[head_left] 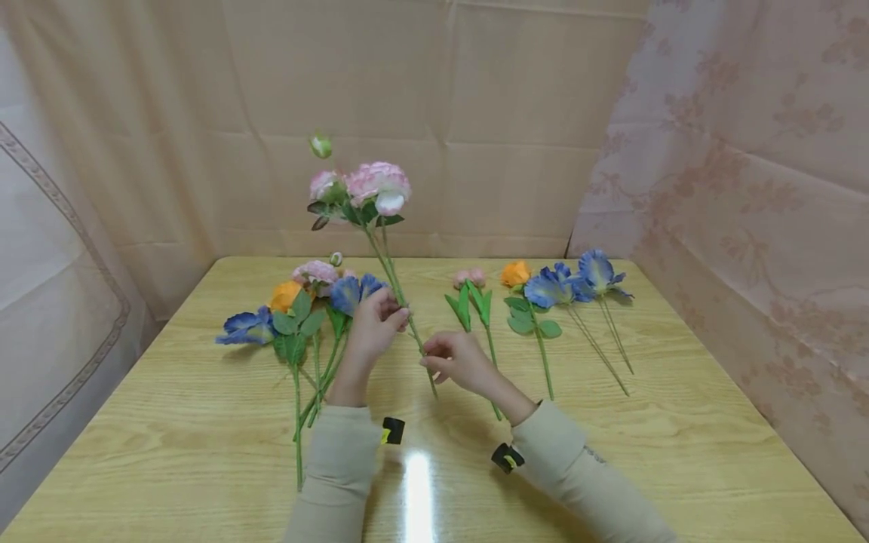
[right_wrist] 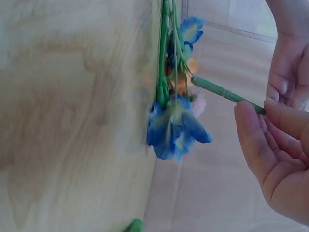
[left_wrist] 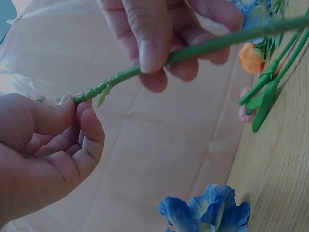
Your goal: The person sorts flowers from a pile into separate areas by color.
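A pink-and-white peony stem (head_left: 377, 185) with a smaller bloom and a green bud is held up above the table, tilted so its blooms lean to the upper left. My left hand (head_left: 375, 320) pinches the stem partway down between thumb and fingers. Lower on the same stem, my right hand (head_left: 464, 363) pinches it near the bottom end. The left wrist view shows both hands along the green stem (left_wrist: 120, 76), with a small side shoot between them. From the right wrist, the cut end of the stem (right_wrist: 212, 88) sticks out past the right fingertips.
Left on the wooden table (head_left: 224, 445) lies a bunch with blue irises (head_left: 247, 327), an orange rose (head_left: 285, 296) and pink blooms. To the right lie pink tulips (head_left: 469, 278), another orange rose (head_left: 517, 273) and two blue irises (head_left: 597, 272). Curtains stand behind and beside the table.
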`<state>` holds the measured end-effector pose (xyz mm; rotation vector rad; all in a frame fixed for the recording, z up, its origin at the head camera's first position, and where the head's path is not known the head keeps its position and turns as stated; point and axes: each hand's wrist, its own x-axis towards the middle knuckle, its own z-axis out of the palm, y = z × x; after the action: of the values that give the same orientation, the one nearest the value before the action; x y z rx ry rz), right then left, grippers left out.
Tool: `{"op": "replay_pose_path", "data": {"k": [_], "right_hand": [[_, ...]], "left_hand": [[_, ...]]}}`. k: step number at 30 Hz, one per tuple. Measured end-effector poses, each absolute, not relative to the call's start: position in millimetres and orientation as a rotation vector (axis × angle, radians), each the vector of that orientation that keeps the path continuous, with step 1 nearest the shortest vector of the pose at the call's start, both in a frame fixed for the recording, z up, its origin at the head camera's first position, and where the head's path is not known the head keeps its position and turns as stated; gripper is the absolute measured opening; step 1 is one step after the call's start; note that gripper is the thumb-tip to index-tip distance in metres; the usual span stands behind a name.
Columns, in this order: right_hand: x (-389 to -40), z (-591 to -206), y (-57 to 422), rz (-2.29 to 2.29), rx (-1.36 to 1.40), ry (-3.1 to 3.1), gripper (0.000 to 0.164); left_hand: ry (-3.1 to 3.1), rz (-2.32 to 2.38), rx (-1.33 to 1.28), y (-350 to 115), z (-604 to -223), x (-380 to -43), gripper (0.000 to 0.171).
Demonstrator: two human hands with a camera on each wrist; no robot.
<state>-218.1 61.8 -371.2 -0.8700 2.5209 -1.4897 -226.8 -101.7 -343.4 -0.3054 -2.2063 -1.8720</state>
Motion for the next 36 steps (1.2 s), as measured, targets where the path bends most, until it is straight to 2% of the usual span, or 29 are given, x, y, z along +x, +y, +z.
{"op": "replay_pose_path", "data": {"k": [7, 12, 18, 26, 36], "right_hand": [[-217, -379, 57, -1.592, -0.871, 2.474, 0.004], [-215, -383, 57, -1.612, -0.842, 2.477, 0.004], [-214, -385, 61, -1.55, -0.711, 2.539, 0.004], [-215, -394, 63, -1.519, -0.526, 2.557, 0.004], [-216, -398, 64, -1.578, -0.479, 2.501, 0.004]], "left_hand": [[-2.274, -1.787, -0.394, -102, -346, -227, 0.003], [-2.378, -1.619, -0.438, -114, -351, -230, 0.011], [-2.679, -1.425, -0.221, -139, -359, -231, 0.021], [-2.857, -1.239, 0.02, -169, -376, -231, 0.018], [-2.992, -1.06, 0.189, -183, -390, -234, 0.021]]}}
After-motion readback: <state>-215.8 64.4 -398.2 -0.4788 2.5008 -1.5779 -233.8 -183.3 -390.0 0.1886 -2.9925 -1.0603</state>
